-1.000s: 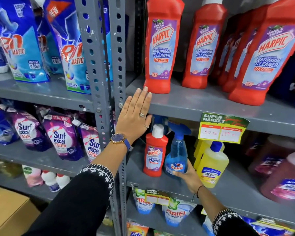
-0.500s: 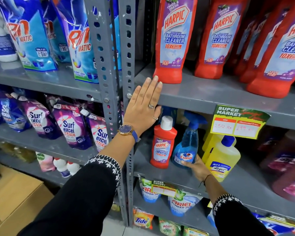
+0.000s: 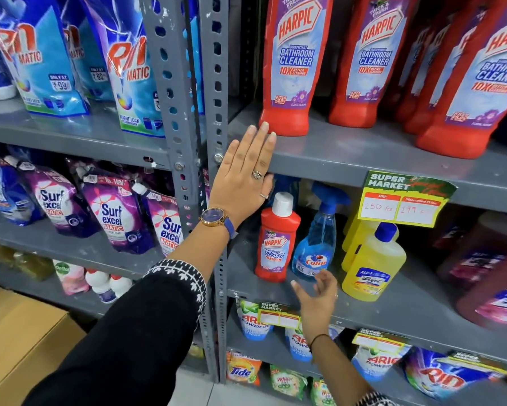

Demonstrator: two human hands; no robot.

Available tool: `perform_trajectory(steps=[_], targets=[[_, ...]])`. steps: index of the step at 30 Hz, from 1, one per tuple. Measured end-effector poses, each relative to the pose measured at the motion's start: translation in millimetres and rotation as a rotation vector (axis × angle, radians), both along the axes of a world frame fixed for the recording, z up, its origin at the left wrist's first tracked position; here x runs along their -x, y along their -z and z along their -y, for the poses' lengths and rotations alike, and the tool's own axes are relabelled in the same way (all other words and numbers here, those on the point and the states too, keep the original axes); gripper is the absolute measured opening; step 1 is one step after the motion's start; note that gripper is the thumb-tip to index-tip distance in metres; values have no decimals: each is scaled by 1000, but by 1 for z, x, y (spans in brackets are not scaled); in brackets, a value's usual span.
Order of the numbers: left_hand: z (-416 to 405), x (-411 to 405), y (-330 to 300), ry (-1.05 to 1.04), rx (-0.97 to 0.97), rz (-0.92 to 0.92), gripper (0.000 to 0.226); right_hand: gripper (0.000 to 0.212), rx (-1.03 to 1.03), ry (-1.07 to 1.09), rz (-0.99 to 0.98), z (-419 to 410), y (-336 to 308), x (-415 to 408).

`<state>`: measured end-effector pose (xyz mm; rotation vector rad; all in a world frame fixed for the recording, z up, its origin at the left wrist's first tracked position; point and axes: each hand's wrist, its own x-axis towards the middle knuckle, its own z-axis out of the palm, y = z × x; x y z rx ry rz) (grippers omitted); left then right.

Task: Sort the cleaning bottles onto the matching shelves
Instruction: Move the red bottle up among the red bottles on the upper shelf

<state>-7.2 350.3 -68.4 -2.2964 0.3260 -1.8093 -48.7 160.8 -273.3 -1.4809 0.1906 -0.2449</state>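
Observation:
My left hand point(image 3: 243, 174) lies flat and open against the front edge of the upper grey shelf point(image 3: 349, 159), where several large red Harpic bottles point(image 3: 290, 65) stand. On the middle shelf point(image 3: 398, 312) a small red Harpic bottle point(image 3: 277, 238) stands beside a blue Colin spray bottle point(image 3: 316, 244) and a yellow Lizol bottle point(image 3: 374, 265). My right hand point(image 3: 316, 297) hovers open just in front of and below the Colin bottle, holding nothing.
Grey uprights point(image 3: 188, 142) split the rack. Rin pouches point(image 3: 41, 54) and Surf Excel pouches point(image 3: 111, 218) fill the left bays. A price tag point(image 3: 404, 200) hangs from the upper shelf. Pink bottles point(image 3: 492, 276) stand at right, Ariel pouches point(image 3: 252, 320) below. A cardboard box point(image 3: 21, 347) sits bottom left.
My right hand has let go of the blue Colin spray bottle and drawn back a little, fingers spread. The left hand stays on the shelf edge; the view has moved closer.

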Motion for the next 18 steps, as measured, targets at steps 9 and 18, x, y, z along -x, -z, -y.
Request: perform_trajectory(steps=[9, 18], targets=[[-1, 0, 0, -12, -15, -3, 86, 69, 257, -239, 79, -38, -41, -32], [0, 0, 0, -19, -24, 2, 88, 47, 352, -336, -15, -35, -35, -47]])
